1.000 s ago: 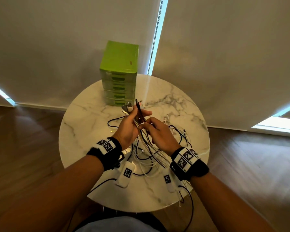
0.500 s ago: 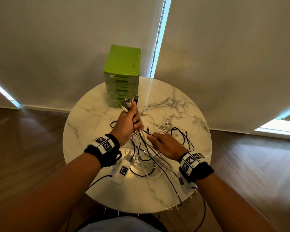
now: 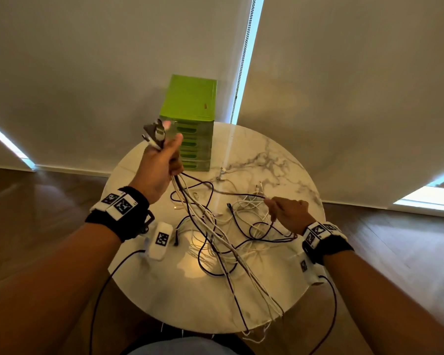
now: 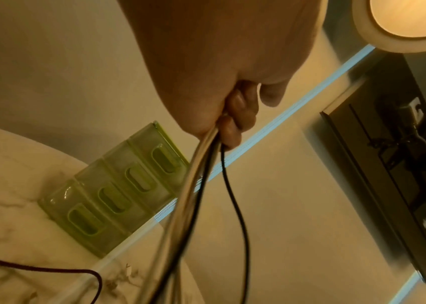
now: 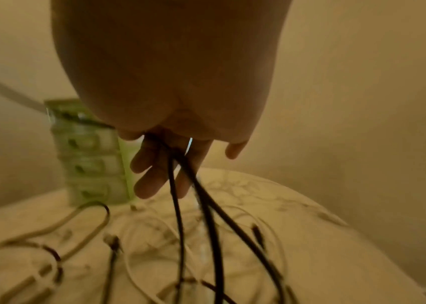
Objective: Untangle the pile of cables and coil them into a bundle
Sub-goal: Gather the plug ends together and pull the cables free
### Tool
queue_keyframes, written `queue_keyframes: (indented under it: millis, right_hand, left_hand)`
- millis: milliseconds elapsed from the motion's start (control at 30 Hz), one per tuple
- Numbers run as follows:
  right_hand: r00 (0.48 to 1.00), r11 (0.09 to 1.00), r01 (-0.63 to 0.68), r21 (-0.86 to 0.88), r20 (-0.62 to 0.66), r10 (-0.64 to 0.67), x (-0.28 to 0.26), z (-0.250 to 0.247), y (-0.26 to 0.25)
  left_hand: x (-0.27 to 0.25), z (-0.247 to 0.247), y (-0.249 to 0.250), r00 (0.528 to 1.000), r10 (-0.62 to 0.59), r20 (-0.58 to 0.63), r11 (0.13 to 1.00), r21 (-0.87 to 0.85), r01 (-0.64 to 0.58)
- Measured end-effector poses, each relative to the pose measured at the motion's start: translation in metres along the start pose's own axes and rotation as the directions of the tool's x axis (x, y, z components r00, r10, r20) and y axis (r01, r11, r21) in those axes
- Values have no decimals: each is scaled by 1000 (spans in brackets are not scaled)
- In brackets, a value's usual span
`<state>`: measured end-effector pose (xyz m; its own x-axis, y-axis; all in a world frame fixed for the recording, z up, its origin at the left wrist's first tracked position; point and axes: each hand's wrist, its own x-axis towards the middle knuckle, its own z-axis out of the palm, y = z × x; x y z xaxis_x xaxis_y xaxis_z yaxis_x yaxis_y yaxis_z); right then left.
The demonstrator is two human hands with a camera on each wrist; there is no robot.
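A tangle of black and white cables point(image 3: 241, 226) lies on the round marble table point(image 3: 164, 290). My left hand point(image 3: 159, 162) is raised above the table's far left and grips a bunch of cables point(image 4: 193, 185) in its fist. Their plug ends point(image 3: 155, 133) stick out above the fist, and the strands slant down to the table's front edge. My right hand point(image 3: 287, 211) hovers low over the right side of the pile and pinches black cables point(image 5: 180, 195) that run down between its fingers point(image 5: 154, 179) to the table.
A green plastic drawer unit point(image 3: 190, 129) stands at the table's far edge, right behind the left hand. Some cable ends point(image 3: 262, 334) hang over the near edge. Pale blinds close off the back, and wooden floor surrounds the table.
The left hand has lifted its bunch of cables up and to the left. The right hand has slid away from it, rightward and lower, so the cables now stretch between them.
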<state>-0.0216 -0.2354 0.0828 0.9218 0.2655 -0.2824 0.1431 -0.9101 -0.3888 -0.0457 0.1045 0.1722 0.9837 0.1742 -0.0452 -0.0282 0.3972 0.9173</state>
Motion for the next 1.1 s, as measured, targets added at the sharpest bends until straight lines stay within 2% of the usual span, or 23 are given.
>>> queue_keyframes:
  millis: [100,233,367,500,567,633,733,800,967,1100]
  right_hand:
    - [987,958,128,256,-123,-99,4,-15,-33]
    - [942,897,296,328,-254,-218,3,-29,-81]
    - [903,845,418,334,-253,-346,-2,-26,-111]
    - [895,813,441,380,-251,-368,-9,-25,-117]
    - [901,801,433,413,-213,-377,-15,-24,-117]
    - [910,801,409,436,-135,-391,-20,-16,-114]
    - [917,863,334,378,81,-391,-25,9,-90]
    - [922,902,267,339,181,-341,-29,28,-64]
    - [968,935,123,333,166,-186,-35,46,-2]
    - [977,974,9,225,204,-56,-39,45,41]
  left_hand:
    - [-6,10,-13,997,-76,0,987,142,75]
    - [-18,38,-35,975,-212,61,926,331,180]
    - [-19,57,-51,966,-257,32,926,293,237]
    - [-16,64,-52,959,-284,-9,929,245,277]
    - [-16,68,-52,960,-281,1,928,255,272]
    - [-17,74,-51,967,-255,12,952,177,249]
    - [-16,79,-42,972,-236,-1,972,-14,236]
    - [-15,78,-32,975,-222,10,972,-80,222]
    - [-4,56,-8,992,-122,19,989,-82,123]
    - [11,33,7,999,-38,-5,998,-41,38]
